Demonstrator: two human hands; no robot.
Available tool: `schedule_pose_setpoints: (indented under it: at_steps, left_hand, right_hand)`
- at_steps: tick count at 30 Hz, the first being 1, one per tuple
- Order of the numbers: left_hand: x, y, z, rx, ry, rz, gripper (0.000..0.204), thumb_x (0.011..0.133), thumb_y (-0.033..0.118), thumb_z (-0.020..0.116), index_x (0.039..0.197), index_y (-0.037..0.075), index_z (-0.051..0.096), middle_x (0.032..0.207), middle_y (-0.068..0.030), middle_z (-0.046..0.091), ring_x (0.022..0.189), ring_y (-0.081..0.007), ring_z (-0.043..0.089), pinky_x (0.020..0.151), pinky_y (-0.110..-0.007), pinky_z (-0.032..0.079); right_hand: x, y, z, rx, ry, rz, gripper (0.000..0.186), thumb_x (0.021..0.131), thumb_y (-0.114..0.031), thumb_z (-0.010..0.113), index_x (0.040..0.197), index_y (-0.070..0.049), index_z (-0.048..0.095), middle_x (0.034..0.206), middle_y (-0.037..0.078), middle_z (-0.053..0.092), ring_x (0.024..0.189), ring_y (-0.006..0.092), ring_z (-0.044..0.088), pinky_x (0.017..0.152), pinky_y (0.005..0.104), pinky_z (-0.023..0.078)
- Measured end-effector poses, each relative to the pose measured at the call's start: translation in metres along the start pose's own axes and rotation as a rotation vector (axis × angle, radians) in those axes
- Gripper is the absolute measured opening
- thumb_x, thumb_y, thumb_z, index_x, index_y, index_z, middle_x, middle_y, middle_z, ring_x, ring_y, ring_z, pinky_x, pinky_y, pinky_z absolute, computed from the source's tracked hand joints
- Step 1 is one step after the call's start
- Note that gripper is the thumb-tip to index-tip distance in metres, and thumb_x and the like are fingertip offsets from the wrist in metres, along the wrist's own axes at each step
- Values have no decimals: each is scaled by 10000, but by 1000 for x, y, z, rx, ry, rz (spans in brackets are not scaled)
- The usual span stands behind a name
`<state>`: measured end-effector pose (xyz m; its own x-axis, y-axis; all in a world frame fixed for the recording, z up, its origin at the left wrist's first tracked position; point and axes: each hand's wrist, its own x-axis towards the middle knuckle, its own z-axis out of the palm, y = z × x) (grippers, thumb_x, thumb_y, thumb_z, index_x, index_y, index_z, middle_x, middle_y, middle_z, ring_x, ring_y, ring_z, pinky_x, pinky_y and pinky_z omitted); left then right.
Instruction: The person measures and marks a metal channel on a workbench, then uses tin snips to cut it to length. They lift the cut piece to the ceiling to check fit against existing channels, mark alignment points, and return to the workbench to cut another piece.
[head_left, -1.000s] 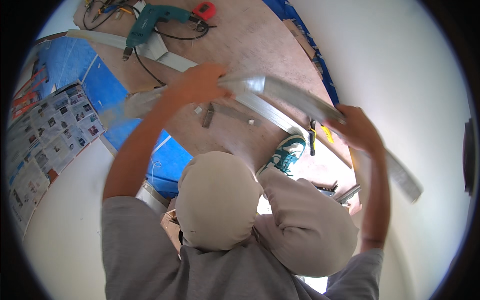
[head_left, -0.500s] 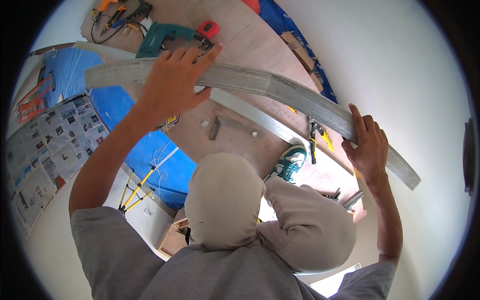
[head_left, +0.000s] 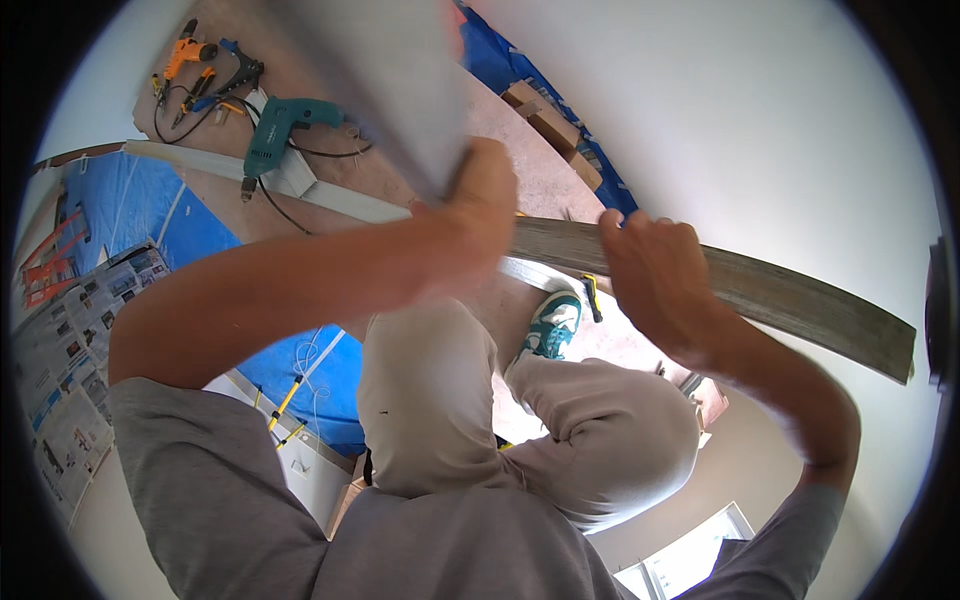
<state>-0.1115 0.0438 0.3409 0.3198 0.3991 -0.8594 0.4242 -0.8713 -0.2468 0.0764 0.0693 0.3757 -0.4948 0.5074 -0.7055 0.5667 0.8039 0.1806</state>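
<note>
My left hand (head_left: 470,215), blurred, is closed on a pale grey strip (head_left: 385,70) that rises steeply to the top edge. My right hand (head_left: 650,285) is closed over a long, weathered grey metal strip (head_left: 810,310) running out to the right. Whether the raised piece and this strip are joined, I cannot tell. Behind my hands, a pale metal rail (head_left: 355,205) lies on the pinkish board (head_left: 540,160). A yellow-and-black tool (head_left: 592,295) lies just below the strip, near my shoe (head_left: 548,330).
A teal drill (head_left: 285,125), an orange tool (head_left: 185,55) and cords are at upper left. Blue sheeting (head_left: 130,200) and newspaper (head_left: 75,350) cover the left side. A white wall (head_left: 760,110) curves along the right, with cardboard (head_left: 540,120) nearby.
The left part of the grey piece has swung from lying crosswise to pointing steeply upward, with my left hand closed on it. My right hand has moved leftward along the strip.
</note>
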Motion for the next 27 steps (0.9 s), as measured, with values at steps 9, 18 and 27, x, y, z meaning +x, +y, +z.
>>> schedule_pose_setpoints:
  at_steps: [9, 18, 27]
  left_hand:
    - [-6, -42, 161, -1344, 921, 19, 648, 615, 73, 782, 1259, 85, 721, 1085, -186, 731, 1003, -348, 694, 949, -425, 520]
    - [32, -27, 21, -509, 525, -82, 315, 670, 153, 828, 974, 124, 754, 977, -112, 722, 1013, -305, 686, 900, -437, 522]
    - [-1, -78, 139, -1148, 870, -109, 368, 657, 155, 831, 1013, 85, 768, 1049, -125, 737, 1010, -341, 694, 888, -448, 537]
  right_hand:
    - [-14, 110, 101, 938, 134, 76, 552, 631, -73, 715, 1175, -1, 653, 875, 138, 696, 782, 167, 634, 782, 327, 512]
    - [10, 60, 30, 223, 127, -7, 393, 647, -68, 768, 1033, -127, 728, 880, 143, 725, 889, 344, 707, 852, 461, 541]
    - [-11, 126, 86, 931, 189, 33, 583, 633, -22, 703, 1215, -54, 693, 968, 174, 759, 859, 317, 738, 859, 394, 573]
